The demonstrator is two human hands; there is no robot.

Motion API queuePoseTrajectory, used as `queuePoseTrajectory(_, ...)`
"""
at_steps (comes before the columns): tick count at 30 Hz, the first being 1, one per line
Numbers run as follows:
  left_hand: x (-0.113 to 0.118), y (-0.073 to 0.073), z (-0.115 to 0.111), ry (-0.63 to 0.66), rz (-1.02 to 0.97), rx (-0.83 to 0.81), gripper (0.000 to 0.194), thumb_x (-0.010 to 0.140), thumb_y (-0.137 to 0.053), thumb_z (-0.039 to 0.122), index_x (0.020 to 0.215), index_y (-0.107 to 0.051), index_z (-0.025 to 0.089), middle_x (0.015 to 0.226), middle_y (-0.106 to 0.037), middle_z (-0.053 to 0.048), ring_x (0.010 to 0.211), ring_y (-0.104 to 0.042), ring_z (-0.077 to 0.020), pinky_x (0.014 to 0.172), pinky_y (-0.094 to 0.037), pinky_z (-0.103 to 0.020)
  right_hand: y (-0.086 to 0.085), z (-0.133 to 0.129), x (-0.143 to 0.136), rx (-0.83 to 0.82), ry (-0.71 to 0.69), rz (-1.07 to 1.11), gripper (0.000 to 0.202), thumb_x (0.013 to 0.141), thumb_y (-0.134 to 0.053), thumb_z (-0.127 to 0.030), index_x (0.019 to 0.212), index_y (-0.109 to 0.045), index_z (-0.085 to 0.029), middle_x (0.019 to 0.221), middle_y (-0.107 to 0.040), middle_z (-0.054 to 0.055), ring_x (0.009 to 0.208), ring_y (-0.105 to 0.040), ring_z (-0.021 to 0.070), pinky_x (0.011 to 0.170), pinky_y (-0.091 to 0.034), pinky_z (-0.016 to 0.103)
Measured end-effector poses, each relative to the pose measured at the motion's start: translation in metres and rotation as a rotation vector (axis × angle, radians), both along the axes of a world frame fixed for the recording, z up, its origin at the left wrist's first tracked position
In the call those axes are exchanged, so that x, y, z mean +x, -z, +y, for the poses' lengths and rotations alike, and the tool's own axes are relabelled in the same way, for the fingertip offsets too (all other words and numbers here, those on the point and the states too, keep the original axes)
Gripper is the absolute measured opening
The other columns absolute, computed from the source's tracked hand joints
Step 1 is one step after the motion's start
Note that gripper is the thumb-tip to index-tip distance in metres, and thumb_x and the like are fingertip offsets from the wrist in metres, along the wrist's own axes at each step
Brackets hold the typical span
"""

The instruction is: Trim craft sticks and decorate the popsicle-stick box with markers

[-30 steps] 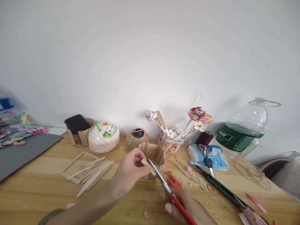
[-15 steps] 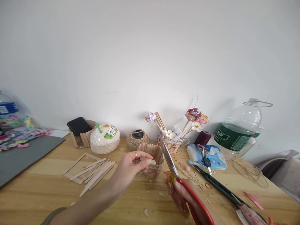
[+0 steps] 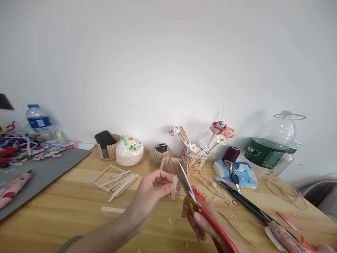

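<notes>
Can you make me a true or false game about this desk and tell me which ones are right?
1. The right hand holds the scissors. True.
2. The left hand holds a flower. False: it holds a stick.
3. The phone is in a wooden box. True.
4. The coconut has a red straw. False: the coconut's straw is green.
5. The key lies on a blue pack. True.

From the head, one camera faces forward-down across the close table.
</notes>
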State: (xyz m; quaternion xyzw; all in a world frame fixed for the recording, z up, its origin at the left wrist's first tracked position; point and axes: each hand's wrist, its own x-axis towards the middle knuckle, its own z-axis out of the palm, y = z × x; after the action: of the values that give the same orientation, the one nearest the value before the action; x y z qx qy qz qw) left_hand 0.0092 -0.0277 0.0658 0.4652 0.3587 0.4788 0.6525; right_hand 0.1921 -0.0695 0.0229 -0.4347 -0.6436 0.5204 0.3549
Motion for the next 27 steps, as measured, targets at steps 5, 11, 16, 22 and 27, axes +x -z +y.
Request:
queuePoseTrajectory(5,0.002,0.001,-0.011,-0.015,-0.032,-0.022,0.021,0.059,-0.074,0.02,0.073,-0.06,0.014,0.067,-0.061,0.0,0.061,-0.053,-0.0097,0.059,-0.043,-0.022,0.013,0.004,-0.008,-0.043,-0.047,-0.066,0.064,0.067,-0.041,-0.08,0.074,-0.049,-0.017,0.054,-0.036,-0.006,0.044,-0.037,0.0077,0.038,-0.034,0.019)
queuePoseTrajectory(11,0.006,0.001,-0.018,-0.032,-0.037,-0.027,0.017,0.06,-0.072,0.019,0.067,-0.057,0.015,0.067,-0.059,0.001,0.064,-0.054,-0.0101,0.059,-0.044,-0.021,0.021,0.01,-0.01,0.025,-0.043,-0.103,0.064,0.066,-0.039,-0.082,0.071,-0.046,-0.018,0.056,-0.036,-0.005,0.046,-0.033,0.0076,0.04,-0.028,0.02)
queuePoseTrajectory(16,0.01,0.003,-0.016,-0.034,-0.018,-0.065,0.017,0.063,-0.07,0.02,0.069,-0.055,0.015,0.072,-0.06,0.001,0.069,-0.056,-0.0102,0.061,-0.047,-0.02,0.027,0.017,-0.004,0.107,-0.053,-0.164,0.063,0.07,-0.038,-0.079,0.072,-0.049,-0.017,0.06,-0.04,-0.002,0.051,-0.034,0.01,0.044,-0.029,0.023)
queuePoseTrajectory(22,0.017,0.005,-0.005,-0.027,-0.037,-0.083,0.02,0.064,-0.071,0.022,0.07,-0.053,0.015,0.071,-0.059,0.002,0.069,-0.056,-0.01,0.062,-0.049,-0.021,-0.011,0.006,-0.002,0.128,0.021,-0.248,0.056,0.076,-0.038,-0.073,0.08,-0.051,-0.018,0.076,-0.05,0.003,0.071,-0.046,0.0178,0.062,-0.04,0.028)
queuePoseTrajectory(27,0.021,0.008,0.003,-0.012,-0.052,-0.082,0.023,0.063,-0.072,0.024,0.069,-0.052,0.016,0.072,-0.06,0.001,0.07,-0.057,-0.0115,0.064,-0.051,-0.025,-0.014,0.012,0.001,0.14,0.01,-0.237,0.055,0.078,-0.037,-0.071,0.078,-0.051,-0.018,0.076,-0.049,0.003,0.068,-0.044,0.0165,0.06,-0.039,0.027)
